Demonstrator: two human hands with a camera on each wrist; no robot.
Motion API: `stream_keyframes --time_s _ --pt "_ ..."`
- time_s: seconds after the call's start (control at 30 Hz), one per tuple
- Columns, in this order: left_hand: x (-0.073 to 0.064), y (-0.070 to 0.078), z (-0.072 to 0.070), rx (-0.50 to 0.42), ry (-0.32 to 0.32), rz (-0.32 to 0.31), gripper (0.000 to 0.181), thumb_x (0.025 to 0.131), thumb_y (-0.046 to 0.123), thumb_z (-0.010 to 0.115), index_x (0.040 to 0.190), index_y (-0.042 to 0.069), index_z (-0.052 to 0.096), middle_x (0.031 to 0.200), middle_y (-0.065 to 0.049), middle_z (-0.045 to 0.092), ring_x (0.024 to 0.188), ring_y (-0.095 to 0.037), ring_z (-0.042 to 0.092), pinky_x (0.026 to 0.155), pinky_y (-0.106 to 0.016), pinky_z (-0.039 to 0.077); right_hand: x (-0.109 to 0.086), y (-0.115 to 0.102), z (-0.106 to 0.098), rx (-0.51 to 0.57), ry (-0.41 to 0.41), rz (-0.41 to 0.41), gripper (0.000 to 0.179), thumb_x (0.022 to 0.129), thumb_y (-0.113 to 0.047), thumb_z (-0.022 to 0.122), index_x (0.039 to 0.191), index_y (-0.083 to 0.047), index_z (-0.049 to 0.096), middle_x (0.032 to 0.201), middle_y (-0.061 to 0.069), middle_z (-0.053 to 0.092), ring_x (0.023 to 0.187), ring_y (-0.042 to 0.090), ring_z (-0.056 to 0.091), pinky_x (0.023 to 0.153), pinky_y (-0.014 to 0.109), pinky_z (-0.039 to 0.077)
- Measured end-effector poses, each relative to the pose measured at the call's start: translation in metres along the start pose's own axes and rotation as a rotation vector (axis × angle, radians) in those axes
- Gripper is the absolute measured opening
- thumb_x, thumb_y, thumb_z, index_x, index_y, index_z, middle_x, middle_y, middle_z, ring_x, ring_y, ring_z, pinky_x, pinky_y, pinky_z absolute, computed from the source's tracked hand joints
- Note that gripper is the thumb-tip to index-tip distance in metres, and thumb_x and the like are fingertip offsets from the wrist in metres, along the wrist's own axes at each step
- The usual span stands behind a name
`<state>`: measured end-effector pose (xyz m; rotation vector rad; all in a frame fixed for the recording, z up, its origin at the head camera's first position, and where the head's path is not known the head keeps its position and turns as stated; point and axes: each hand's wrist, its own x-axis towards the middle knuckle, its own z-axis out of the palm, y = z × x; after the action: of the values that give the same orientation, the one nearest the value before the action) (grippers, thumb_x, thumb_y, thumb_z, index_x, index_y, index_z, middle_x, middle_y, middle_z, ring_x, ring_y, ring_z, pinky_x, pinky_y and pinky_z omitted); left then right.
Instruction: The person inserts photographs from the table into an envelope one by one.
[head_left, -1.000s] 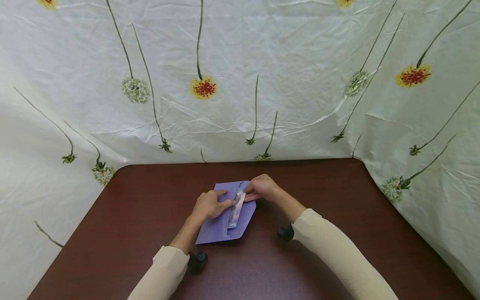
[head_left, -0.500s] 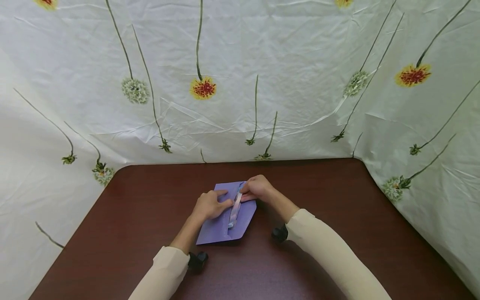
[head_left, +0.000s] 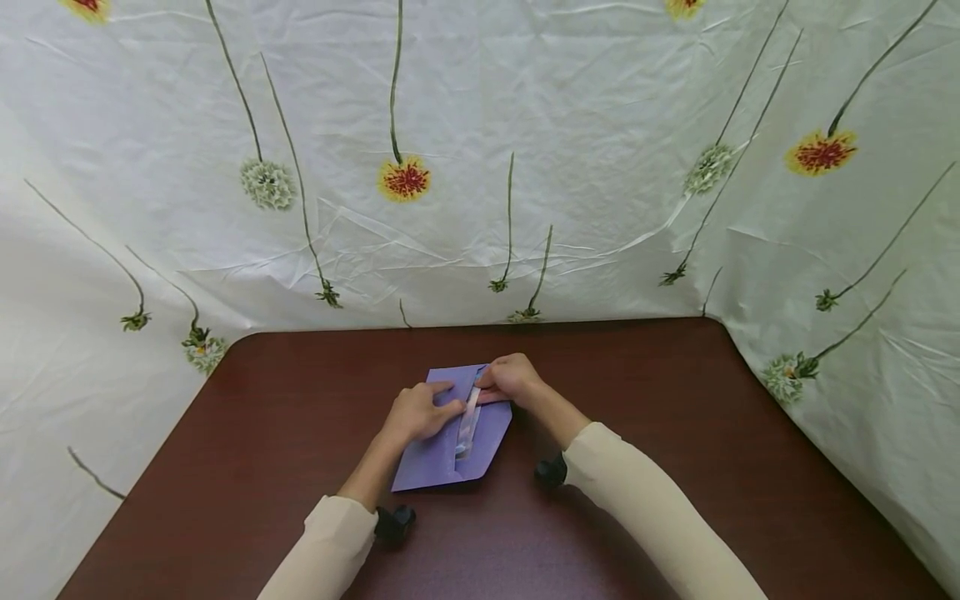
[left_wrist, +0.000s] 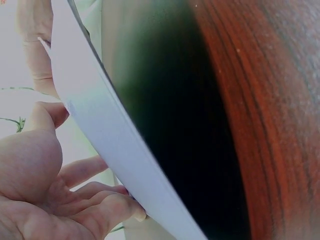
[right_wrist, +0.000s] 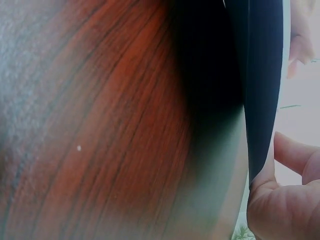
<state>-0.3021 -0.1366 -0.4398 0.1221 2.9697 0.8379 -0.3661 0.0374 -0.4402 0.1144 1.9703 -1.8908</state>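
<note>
A purple envelope (head_left: 427,462) is held tilted above the table, its flap spread out to the right. Out of its opening shows a narrow strip of a printed card (head_left: 466,433) in pale pink and blue. My left hand (head_left: 414,412) grips the envelope from the left, thumb beside the opening; in the left wrist view some of its fingers are at the envelope (left_wrist: 115,130) edge. With its fingertips my right hand (head_left: 513,379) pinches the card near its upper end, over the flap. The rest of the card is hidden inside the envelope.
A dark reddish-brown wooden table (head_left: 300,442) lies beneath both hands. White cloth (head_left: 600,125) printed with flowers hangs behind it and along both sides. A black wrist camera (head_left: 551,471) sits under the right cuff, another under the left.
The card has slid leftward into the envelope, and a much thinner strip of it shows now. My right hand has moved left with it. The left hand has stayed nearly in place.
</note>
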Motion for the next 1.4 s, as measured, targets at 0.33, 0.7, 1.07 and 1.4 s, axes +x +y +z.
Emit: stream_keyframes --time_s 0.33,0.7,1.07,1.4 --pt "0.002 -0.001 0.001 -0.004 -0.009 0.004 0.054 0.093 0.038 0.064 0.138 0.009 0.064 0.135 -0.023 0.064 0.125 -0.046 0.059 0.1 -0.055 0.049 0.001 0.003 0.001 0.016 0.033 -0.02 0.004 0.086 0.014 0.064 0.086 0.01 0.064 0.071 0.008 0.063 0.055 0.015 0.068 0.067 0.033 0.062" --pt "0.003 -0.006 -0.002 0.005 0.001 0.019 0.054 0.092 0.039 0.066 0.136 0.01 0.066 0.134 -0.023 0.065 0.123 -0.046 0.06 0.098 -0.056 0.05 -0.007 -0.003 0.0 0.007 -0.014 -0.002 0.011 0.09 0.008 0.064 0.099 0.013 0.065 0.071 0.011 0.068 0.06 0.017 0.071 0.073 0.036 0.062" --pt "0.002 -0.003 0.0 0.015 0.007 0.029 0.055 0.092 0.04 0.068 0.136 0.008 0.066 0.132 -0.024 0.065 0.122 -0.047 0.061 0.099 -0.056 0.049 -0.019 -0.007 -0.046 -0.018 0.03 0.018 0.022 0.095 0.003 0.062 0.109 0.02 0.064 0.076 0.012 0.066 0.06 0.018 0.071 0.07 0.034 0.062" --pt "0.007 0.004 0.005 0.018 0.005 0.04 0.057 0.09 0.039 0.071 0.137 0.007 0.065 0.129 -0.024 0.067 0.121 -0.044 0.063 0.099 -0.053 0.05 -0.036 -0.006 -0.089 -0.053 0.059 0.019 0.034 0.098 0.004 0.054 0.126 0.023 0.056 0.08 0.012 0.065 0.065 0.018 0.072 0.072 0.032 0.062"
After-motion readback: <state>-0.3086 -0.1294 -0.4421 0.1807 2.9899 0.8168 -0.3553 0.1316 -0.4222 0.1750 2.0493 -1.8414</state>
